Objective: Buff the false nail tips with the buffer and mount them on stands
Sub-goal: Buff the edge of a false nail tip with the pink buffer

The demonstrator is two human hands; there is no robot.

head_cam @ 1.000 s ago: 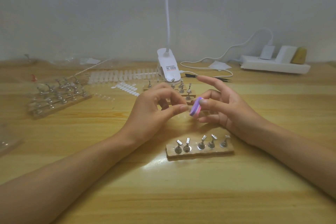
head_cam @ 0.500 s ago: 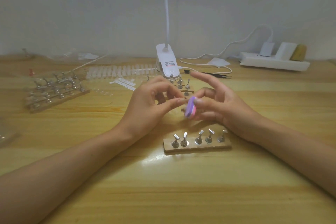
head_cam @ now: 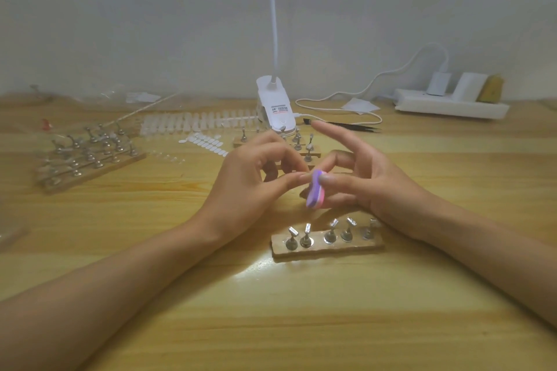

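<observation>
- At the far left of the table (head_cam: 150, 325) lies a small red thing (head_cam: 45, 123), too blurred to name, with crumpled clear wrapping (head_cam: 114, 95) behind it by the wall
- Just right of that is a crowd of metal stands (head_cam: 87, 156) on wooden bases, set at a slant and well apart from both hands
- Farther back a long strip of false nail tips (head_cam: 196, 125) lies flat, with a small scatter of loose tips (head_cam: 205, 143) just in front of it
- The left hand (head_cam: 250, 178) is raised over the middle of the table, fingers curled, thumb and forefinger drawn together at the buffer's edge; whether a tip sits between them I cannot tell
- The white clip lamp (head_cam: 275, 107) stands behind the hands, its neck rising out of view; a second base of stands (head_cam: 304, 146) in front of it is partly hidden by the left hand's knuckles
- The buffer (head_cam: 316, 190), purple and pink, is held on edge between the two hands, above the table
- The near row of stands (head_cam: 327, 241), five pegs on a wooden strip, lies just below the buffer, its right end partly behind the right wrist
- The right hand (head_cam: 370, 178) grips the buffer between thumb and lower fingers, forefinger stretched out free
- Black tweezers (head_cam: 355, 127) lie behind that forefinger, a white cable (head_cam: 391, 78) loops past them, and a white power strip (head_cam: 452, 105) sits far right by the wall
</observation>
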